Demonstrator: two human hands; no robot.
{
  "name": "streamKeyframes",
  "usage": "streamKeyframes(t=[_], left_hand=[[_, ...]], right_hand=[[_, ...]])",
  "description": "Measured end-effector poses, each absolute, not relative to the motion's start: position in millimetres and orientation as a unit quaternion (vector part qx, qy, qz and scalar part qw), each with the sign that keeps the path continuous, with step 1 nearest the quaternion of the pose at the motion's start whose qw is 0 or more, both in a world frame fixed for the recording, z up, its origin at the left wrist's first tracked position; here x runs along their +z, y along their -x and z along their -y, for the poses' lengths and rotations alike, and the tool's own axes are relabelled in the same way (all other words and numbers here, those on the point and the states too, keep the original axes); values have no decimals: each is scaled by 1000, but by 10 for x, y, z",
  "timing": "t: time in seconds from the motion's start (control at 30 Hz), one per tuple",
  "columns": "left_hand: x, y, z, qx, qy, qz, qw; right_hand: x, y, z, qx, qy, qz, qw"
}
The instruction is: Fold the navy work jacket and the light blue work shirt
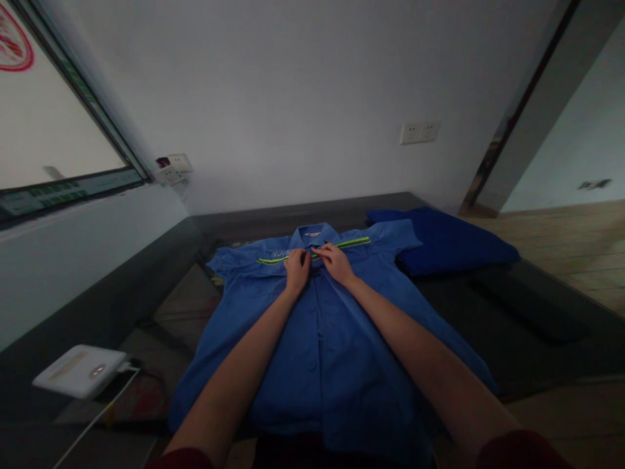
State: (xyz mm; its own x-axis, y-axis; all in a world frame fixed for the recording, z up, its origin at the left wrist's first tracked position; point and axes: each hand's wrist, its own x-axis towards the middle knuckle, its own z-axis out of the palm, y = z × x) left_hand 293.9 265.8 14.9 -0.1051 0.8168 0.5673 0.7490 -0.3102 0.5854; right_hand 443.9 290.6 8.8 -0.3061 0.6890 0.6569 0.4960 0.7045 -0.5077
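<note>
A blue short-sleeved work shirt (288,365) lies spread front side up, its collar pointing away from me. A yellow-green stripe (355,242) crosses its chest, and pale lettering shows at the left. Just below the collar (312,234), my left hand (297,266) is closed on the front placket, fingers bent. My right hand (334,262) meets it from the other side, its thumb and forefinger pinching the shirt's front edge. Whether a button sits between the fingers is too small to make out. Lower down, the front edges lie side by side, with a button visible on the left one.
A darker blue folded cloth (454,241) lies right of the shirt on the dark table (449,319). At the left stands a white box-shaped device (81,370) with a white cable. Behind the table rises a wall with sockets (420,132); a window (58,117) is at left.
</note>
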Motion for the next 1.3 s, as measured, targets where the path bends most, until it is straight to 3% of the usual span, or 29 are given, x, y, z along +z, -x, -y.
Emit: streamKeyframes(t=[0.47, 0.87, 1.3], left_hand=[[83, -2895, -2737, 455, -672, -576, 93], [109, -2897, -2710, 453, -692, -555, 84], [172, -2969, -2588, 385, -714, -584, 33]], right_hand=[[164, -4429, -3032, 155, 418, 765, 465], [216, -4515, -3090, 219, 367, 769, 475], [158, -4499, -3081, 180, 423, 754, 469]])
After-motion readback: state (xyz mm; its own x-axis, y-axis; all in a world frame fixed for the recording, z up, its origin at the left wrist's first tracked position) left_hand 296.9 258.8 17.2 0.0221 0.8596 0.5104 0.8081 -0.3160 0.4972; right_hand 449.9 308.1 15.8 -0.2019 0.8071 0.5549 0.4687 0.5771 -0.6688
